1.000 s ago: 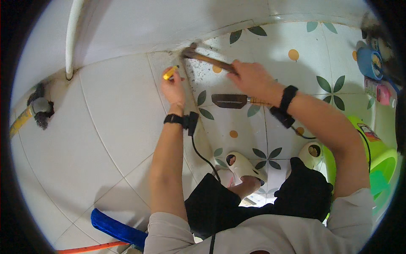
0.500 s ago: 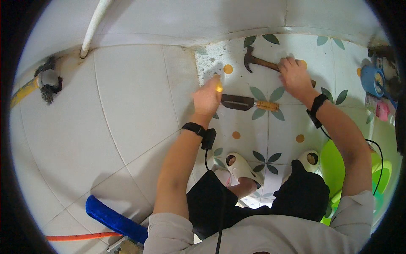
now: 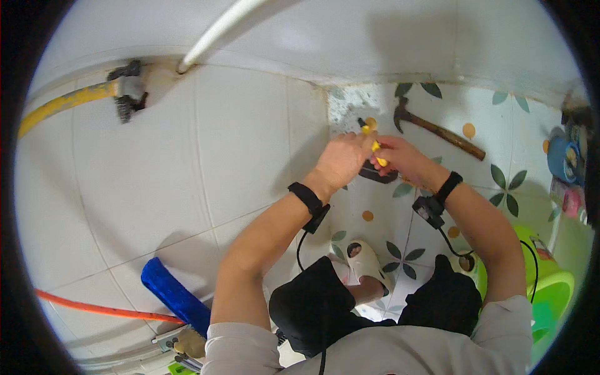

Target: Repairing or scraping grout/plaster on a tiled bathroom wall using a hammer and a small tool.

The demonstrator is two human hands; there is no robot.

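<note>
Head view, from the left: a yellow hose (image 3: 69, 106) ends in a grey fitting beside the wall, an orange pole (image 3: 106, 306) lies below it, and a blue fuzzy roll (image 3: 175, 297) sits at the pole's right end. A white pipe (image 3: 219, 35) slants down to the wall's foot. My left grip (image 3: 345, 157) is closed over the middle of a yellow tool (image 3: 375, 146), whose dark tip points up and left above the patterned floor, near the pale, speckled corner. Beneath the tool's lower end lies a dark flat blade (image 3: 380, 174), partly hidden. My right grip (image 3: 405, 161) is narrow, fingers pinching that lower end just beside my left. Near my right, a claw hammer (image 3: 439, 130) rests on the floor, head to the left. Farther right stand a green bucket (image 3: 556, 284) and a blue container (image 3: 564, 159).
</note>
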